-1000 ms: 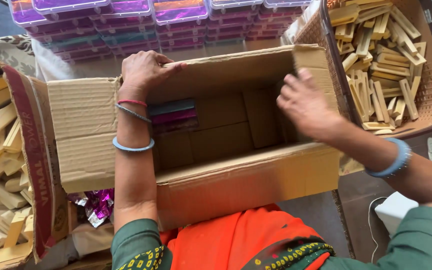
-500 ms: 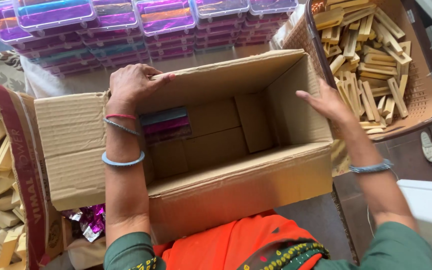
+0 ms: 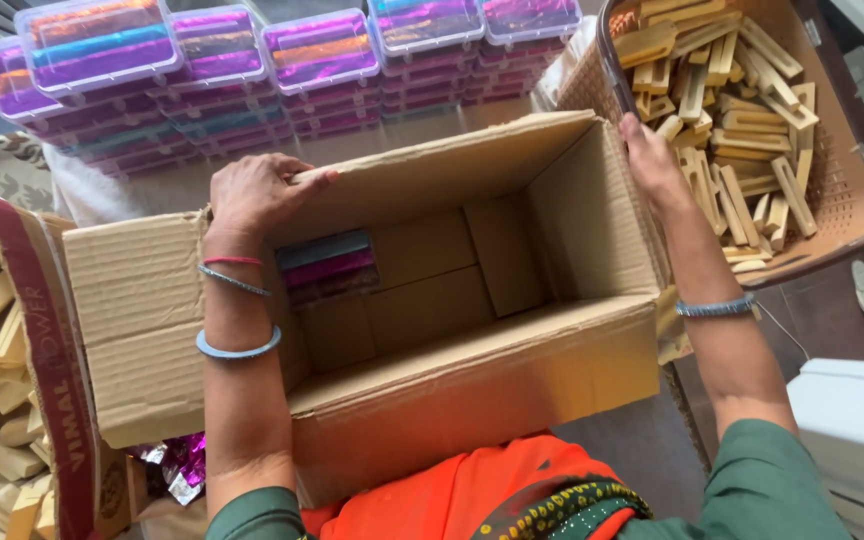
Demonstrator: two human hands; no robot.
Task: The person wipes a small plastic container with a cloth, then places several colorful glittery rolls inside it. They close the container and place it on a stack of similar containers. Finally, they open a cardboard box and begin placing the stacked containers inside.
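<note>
While the open brown cardboard box [image 3: 422, 300] is sitting in the person's lap, long axis running left to right and mouth facing up, the left hand [image 3: 252, 190] is curling its fingers over the far wall and the right hand [image 3: 652, 165] is gripping the right corner. A few clear plastic cases of coloured strips [image 3: 327, 265] are lying inside; it looks mostly unfilled.

Both hands (left hand [image 3: 252, 192], right hand [image 3: 650, 160]) grip the cardboard box [image 3: 512, 385].
</note>
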